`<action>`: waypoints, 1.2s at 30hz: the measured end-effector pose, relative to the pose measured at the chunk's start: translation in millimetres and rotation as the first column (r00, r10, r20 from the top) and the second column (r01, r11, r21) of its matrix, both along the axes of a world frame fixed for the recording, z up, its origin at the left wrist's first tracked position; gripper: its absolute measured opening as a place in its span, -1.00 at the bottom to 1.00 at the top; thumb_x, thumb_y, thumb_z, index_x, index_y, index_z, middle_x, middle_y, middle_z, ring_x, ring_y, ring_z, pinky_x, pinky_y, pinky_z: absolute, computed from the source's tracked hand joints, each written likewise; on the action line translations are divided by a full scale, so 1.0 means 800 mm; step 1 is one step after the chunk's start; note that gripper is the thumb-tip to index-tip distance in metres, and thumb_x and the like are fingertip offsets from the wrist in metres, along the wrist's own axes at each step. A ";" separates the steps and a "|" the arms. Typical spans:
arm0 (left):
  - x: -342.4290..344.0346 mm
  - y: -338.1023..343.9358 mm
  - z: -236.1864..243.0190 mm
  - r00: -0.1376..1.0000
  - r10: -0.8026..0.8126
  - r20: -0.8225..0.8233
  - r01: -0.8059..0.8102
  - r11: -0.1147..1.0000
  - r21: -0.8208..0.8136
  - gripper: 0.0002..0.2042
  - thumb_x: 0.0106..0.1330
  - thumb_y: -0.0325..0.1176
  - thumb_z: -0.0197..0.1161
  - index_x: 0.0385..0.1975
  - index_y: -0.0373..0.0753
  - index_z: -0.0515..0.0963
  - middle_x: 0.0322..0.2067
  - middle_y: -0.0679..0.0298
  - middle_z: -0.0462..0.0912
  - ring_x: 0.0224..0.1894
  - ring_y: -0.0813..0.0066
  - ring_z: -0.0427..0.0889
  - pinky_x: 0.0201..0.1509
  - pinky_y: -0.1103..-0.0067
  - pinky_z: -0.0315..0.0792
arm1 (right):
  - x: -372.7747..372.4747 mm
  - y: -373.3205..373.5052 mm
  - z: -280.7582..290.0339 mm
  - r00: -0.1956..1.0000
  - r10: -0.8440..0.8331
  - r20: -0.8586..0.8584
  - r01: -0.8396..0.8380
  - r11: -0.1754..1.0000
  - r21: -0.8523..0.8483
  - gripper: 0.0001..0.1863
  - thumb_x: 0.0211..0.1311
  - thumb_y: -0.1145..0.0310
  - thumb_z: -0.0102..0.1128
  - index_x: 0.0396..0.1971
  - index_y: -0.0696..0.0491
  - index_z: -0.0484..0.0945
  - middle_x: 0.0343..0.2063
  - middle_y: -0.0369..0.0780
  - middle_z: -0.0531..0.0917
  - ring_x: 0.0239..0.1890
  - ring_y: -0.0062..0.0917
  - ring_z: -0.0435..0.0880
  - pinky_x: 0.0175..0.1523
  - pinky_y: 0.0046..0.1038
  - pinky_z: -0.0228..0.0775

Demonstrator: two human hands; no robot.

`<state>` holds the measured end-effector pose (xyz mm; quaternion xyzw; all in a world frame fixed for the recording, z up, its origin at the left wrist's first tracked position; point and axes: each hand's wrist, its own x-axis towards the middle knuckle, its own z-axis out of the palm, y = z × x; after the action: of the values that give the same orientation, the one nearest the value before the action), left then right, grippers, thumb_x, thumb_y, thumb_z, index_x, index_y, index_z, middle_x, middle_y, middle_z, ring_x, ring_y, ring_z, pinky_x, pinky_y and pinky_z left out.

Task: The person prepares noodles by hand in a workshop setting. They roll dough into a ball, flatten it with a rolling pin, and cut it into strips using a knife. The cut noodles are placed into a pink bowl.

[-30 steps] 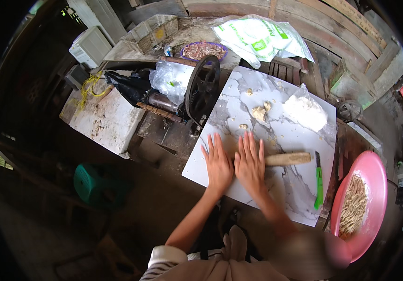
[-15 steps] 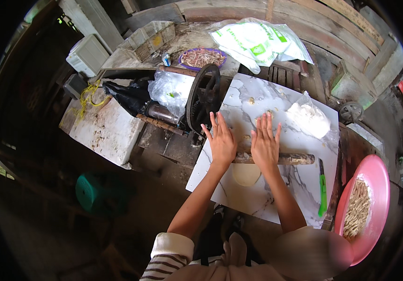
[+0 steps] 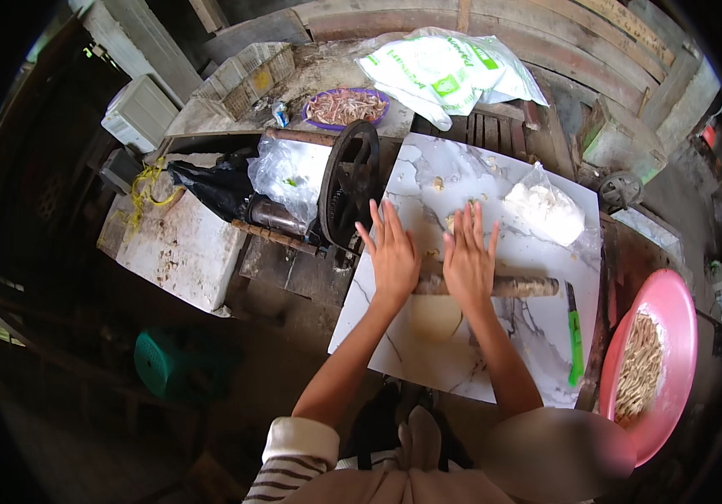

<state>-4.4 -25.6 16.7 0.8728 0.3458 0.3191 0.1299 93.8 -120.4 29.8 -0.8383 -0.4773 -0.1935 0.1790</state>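
While each grip [image 3: 396, 262] [image 3: 468, 269] lies spread over the rolling pin [image 3: 529, 287], planks [image 3: 394, 24] rise beyond the marbled board [image 3: 537, 256].

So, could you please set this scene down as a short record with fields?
Left hand: open, fingers spread, over the rolling pin
Right hand: open, also over the rolling pin
Dough: flattened, on the person's side of the rolling pin
Surface: marbled board
Also on board: bag of white powder, green-handled knife
Right of board: pink basin holding pale strips
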 end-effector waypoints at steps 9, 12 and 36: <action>-0.065 -0.085 -0.014 0.994 -0.078 -0.081 0.069 0.992 -0.109 -0.46 0.36 -0.35 -0.10 0.28 -0.50 0.03 0.30 -0.06 0.13 0.42 0.02 -0.11 0.37 -0.04 -0.35 | -0.066 -0.085 -0.015 1.000 -0.009 -0.012 0.008 0.994 -0.113 -0.48 0.28 0.22 -0.06 0.16 0.21 0.33 0.26 -0.10 0.29 0.40 -0.34 0.05 0.41 -0.03 -0.22; -0.061 -0.076 -0.013 0.987 -0.132 -0.089 0.121 0.985 -0.126 -0.46 0.33 -0.38 -0.08 0.27 -0.50 0.06 0.28 -0.08 0.17 0.42 0.01 -0.10 0.36 -0.06 -0.39 | -0.062 -0.079 -0.008 1.000 -0.017 -0.011 0.016 0.991 -0.134 -0.47 0.28 0.21 -0.05 0.16 0.21 0.33 0.26 -0.09 0.28 0.40 -0.33 0.05 0.41 -0.03 -0.21; -0.134 -0.104 -0.013 0.869 -0.483 -0.109 0.489 0.872 0.030 -0.44 0.10 -0.27 0.31 0.12 -0.21 0.32 0.01 0.17 0.38 0.09 0.17 0.31 0.23 0.24 0.17 | -0.114 -0.157 -0.024 0.987 0.147 -0.072 -0.153 0.985 -0.078 -0.42 0.12 0.27 0.10 0.17 0.14 0.29 0.08 -0.13 0.42 0.16 -0.29 0.35 0.35 -0.16 0.01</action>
<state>-112.0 -108.6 5.9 0.9495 0.1120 0.2426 0.1643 2.9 -245.8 10.7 -0.8126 -0.5405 -0.1318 0.1738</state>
